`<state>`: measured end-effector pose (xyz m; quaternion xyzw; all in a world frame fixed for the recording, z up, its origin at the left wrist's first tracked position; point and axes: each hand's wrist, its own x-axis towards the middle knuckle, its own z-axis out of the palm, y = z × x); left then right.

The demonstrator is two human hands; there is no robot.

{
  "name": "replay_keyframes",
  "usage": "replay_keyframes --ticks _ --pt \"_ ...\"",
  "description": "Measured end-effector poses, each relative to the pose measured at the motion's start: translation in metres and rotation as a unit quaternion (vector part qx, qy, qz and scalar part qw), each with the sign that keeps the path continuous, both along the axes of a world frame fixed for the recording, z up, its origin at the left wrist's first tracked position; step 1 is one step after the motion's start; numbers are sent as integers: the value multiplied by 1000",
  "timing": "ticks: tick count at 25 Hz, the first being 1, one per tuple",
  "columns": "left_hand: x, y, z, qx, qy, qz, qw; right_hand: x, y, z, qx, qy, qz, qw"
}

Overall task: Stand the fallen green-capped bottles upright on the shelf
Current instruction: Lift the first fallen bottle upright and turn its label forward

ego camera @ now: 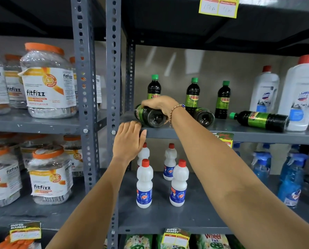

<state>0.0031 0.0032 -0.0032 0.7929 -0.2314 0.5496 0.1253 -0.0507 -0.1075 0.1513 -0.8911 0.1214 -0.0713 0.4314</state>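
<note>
On the grey shelf [258,134], three dark green-capped bottles stand upright at the back: left [153,87], middle [192,94], right [222,99]. Three more lie on their sides. My right hand [160,105] is closed over the top of the leftmost fallen bottle [150,116], whose base faces me. A second fallen bottle [204,116] lies just right of my wrist, base toward me. The third [261,120] lies crosswise, cap pointing left. My left hand [129,141] rests flat on the shelf's front edge, fingers together, holding nothing.
Tall white red-capped bottles [264,92] stand at the shelf's right end, touching the crosswise bottle. Small white red-capped bottles [144,184] and blue spray bottles [292,177] fill the shelf below. Orange-lidded jars [47,81] sit in the left rack beyond the upright posts [113,69].
</note>
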Motion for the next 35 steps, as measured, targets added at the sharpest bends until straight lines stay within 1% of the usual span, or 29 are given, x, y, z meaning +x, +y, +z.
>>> replay_keyframes --ticks 2,4,7,9,11,14,16,21,23,25,29,32,35 --pt "1 1 0 1 -8 0 1000 9 1 -4 20 -35 -22 999" --pt "2 1 -2 5 -21 6 1000 23 -3 -14 95 -82 -44 991" --pt "3 1 -3 10 -29 11 999 32 -8 -23 227 -159 -47 960" --pt "4 0 -3 9 -27 12 1000 33 -6 -26 275 -200 -36 940" --pt "4 0 -3 5 -29 7 1000 51 -10 -35 259 -222 -49 939" --pt "4 0 -3 -1 -39 6 999 86 -22 -50 181 -270 -71 943" --pt "4 0 -2 -2 -42 8 999 57 -9 -44 163 -271 -76 946" --pt "6 1 -1 2 -46 14 999 56 -20 -43 109 -231 -29 966" --pt "7 1 -1 4 -49 15 999 54 -26 -48 110 -214 -2 971" --pt "7 1 -1 6 -46 16 999 54 -29 -53 133 -192 19 972" --pt "8 -2 -5 -5 -49 12 999 69 -33 -55 135 -165 16 977" --pt "9 -6 -6 -17 -38 3 999 76 -36 -59 138 -171 1 976" --pt "9 -5 -7 -21 -25 5 999 65 -34 -59 98 -208 -29 973"
